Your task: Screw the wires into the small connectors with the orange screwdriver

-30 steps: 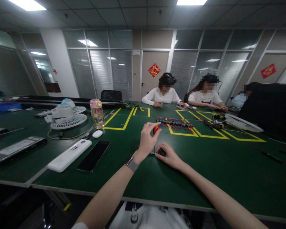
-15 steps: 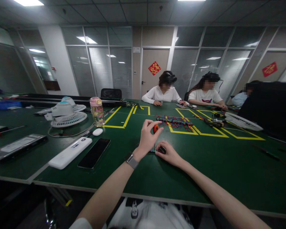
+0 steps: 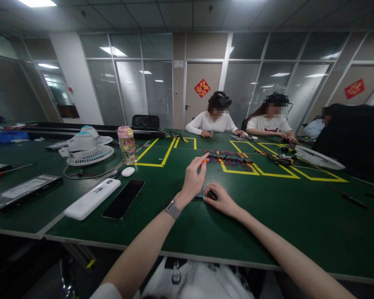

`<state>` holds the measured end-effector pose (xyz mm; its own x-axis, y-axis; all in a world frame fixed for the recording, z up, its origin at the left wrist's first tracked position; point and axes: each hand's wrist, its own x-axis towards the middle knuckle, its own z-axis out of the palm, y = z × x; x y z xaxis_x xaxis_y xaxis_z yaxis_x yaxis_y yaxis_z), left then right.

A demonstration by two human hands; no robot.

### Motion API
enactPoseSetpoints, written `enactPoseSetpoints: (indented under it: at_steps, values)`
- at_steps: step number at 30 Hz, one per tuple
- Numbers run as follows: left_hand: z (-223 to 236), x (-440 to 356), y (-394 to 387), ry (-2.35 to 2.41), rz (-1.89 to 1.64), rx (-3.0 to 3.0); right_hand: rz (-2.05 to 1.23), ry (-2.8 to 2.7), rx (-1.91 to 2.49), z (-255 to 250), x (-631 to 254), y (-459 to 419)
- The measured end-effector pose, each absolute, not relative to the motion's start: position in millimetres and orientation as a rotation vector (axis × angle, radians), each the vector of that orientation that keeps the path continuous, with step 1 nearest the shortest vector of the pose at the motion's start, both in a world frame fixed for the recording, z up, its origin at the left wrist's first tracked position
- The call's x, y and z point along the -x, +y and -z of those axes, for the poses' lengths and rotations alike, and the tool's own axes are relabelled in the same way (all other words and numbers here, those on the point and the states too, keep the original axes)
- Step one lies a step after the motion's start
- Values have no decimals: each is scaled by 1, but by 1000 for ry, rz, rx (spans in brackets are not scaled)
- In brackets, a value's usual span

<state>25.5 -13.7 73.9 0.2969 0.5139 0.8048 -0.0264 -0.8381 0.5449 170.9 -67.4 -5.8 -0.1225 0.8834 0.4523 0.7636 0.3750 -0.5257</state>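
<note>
My left hand (image 3: 194,176), with a watch on its wrist, has its fingers closed round the orange end of a screwdriver (image 3: 205,161). The screwdriver stands upright, its thin dark shaft reaching down to a small green circuit board (image 3: 200,196) on the table. Much of the board is hidden by my left wrist. Just to the right, my right hand (image 3: 222,202) pinches the board's end, with a dark part (image 3: 212,194) under its curled fingers. Beyond both hands lies a row of small boards with red and blue wires (image 3: 232,158).
On the green table (image 3: 283,216), a black phone (image 3: 124,199), a white case (image 3: 92,199) and a white mouse-like object (image 3: 128,171) lie to the left. Behind them stand a bottle (image 3: 127,146) and fan parts (image 3: 90,153). Two people sit across the table; another is partly visible at right.
My left fingers have shifted round the screwdriver's handle, from spread thumb and fingers to closer together, covering more of the orange. My right hand stays put on the board.
</note>
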Motion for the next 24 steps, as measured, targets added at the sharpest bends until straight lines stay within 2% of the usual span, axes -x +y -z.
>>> enactPoseSetpoints:
  at_steps: [24]
  values:
    - [-74,-25,-16,541,-1660,-2106,-216,-1916,1435,7,-171,-66]
